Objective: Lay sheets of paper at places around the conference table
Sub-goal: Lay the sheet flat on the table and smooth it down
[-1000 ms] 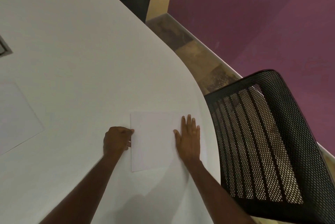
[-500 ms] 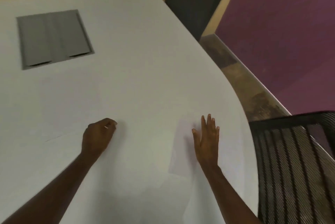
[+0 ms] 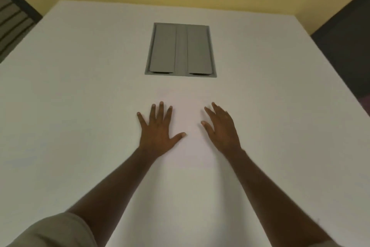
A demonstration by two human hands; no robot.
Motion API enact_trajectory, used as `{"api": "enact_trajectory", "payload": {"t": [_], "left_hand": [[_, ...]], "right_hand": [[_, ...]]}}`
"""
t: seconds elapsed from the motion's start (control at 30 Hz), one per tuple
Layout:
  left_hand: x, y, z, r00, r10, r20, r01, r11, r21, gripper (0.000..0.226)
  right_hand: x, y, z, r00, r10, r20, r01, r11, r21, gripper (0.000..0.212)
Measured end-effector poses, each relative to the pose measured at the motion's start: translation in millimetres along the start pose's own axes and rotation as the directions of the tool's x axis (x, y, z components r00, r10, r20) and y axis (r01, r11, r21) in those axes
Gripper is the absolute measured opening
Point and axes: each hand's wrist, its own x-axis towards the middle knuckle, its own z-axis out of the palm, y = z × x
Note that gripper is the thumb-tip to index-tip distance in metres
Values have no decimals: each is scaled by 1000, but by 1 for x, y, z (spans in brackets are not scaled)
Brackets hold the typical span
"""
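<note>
I am pressing my left hand (image 3: 158,132) flat on the white conference table (image 3: 280,106), fingers spread wide; my right hand (image 3: 222,128) is hovering open, holding nothing. A faint sheet of paper (image 3: 190,146) is lying between them. The grey cable box (image 3: 181,49) beyond is sitting closed.

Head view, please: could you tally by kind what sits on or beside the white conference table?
Bare hands, left and right: 2
Faint white paper sheet: 1
Grey rectangular cable hatch: 1
Dark chairs, at left and right edges: 2
Total: 6
</note>
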Motion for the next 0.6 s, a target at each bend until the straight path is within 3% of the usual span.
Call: {"api": "enact_trajectory", "payload": {"t": [0.17,0.3,0.4,0.47,0.53,0.6], "left_hand": [[8,-5,13,1000,8,-10,-8,1000,-5,106],[7,-5,16,999,24,-40,-25,1000,-18,105],[6,-6,15,998,29,-57,-31,999,-34,105],[6,-6,15,998,29,-58,-31,999,-45,105],[6,-6,15,997,28,-65,-32,998,-60,107],[7,-8,17,996,31,-80,-38,996,-83,108]], "right_hand": [[84,3,25,993,75,90,-68,995,-77,68],[100,12,30,985,57,165,-26,982,-187,70],[97,10,25,988,50,145,-30,990,-139,64],[94,3,18,993,40,111,-37,999,-33,56],[93,-9,6,996,36,82,-55,970,238,46],[93,-24,-9,992,80,98,-121,828,547,47]]}}
